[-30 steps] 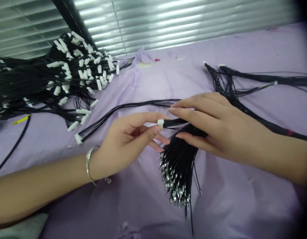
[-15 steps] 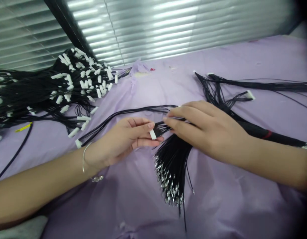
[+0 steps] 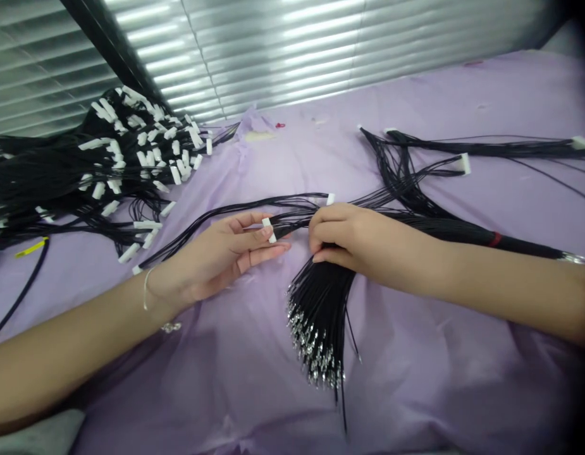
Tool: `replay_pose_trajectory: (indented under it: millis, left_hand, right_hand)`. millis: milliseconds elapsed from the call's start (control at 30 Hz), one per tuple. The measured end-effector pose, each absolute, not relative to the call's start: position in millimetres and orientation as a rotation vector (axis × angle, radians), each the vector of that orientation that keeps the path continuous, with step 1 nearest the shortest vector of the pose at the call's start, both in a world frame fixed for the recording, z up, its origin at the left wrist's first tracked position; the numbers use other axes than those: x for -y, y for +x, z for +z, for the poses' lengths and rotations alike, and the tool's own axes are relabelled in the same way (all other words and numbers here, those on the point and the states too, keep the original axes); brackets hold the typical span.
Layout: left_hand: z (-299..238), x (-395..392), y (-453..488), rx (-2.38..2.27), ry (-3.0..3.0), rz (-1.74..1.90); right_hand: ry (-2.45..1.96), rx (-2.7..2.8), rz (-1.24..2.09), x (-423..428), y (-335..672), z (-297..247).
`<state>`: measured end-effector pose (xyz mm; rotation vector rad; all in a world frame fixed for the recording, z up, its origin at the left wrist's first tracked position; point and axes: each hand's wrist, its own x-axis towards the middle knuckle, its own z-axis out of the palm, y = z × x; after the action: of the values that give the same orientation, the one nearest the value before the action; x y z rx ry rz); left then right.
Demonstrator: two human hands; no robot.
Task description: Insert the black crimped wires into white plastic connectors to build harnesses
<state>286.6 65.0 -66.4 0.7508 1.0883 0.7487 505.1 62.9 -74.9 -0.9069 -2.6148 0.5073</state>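
Observation:
My left hand pinches a small white connector between thumb and fingers at the middle of the purple cloth. Black wires run from that connector to the right. My right hand is curled closed over those wires just right of the connector. Under it lies a thick bundle of black wires whose metal-tipped ends fan toward me. A red band ties that bundle near my right forearm.
A big heap of black harnesses with white connectors fills the far left. Several loose harnesses lie at the far right. One more harness stretches behind my left hand. Closed blinds stand at the back.
My left hand has drawn the connector left and lower. My right hand's fingers, stretched out a second ago, have curled closed on the wires. The camera view shifted slightly.

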Motion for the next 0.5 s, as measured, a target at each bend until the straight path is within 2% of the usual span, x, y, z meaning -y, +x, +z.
replay_pose_trajectory:
  millis: [133, 500]
  left_hand:
    - [-65.2, -64.1, 284.3, -1.106, 0.767, 0.740]
    - [-68.2, -56.0, 283.4, -1.009, 0.906, 0.769]
  right_hand:
    - [-0.879, 2.652, 0.692, -60.0, 507.0, -69.3]
    - [-0.662, 2.714, 0.492, -50.3, 505.9, -64.1]
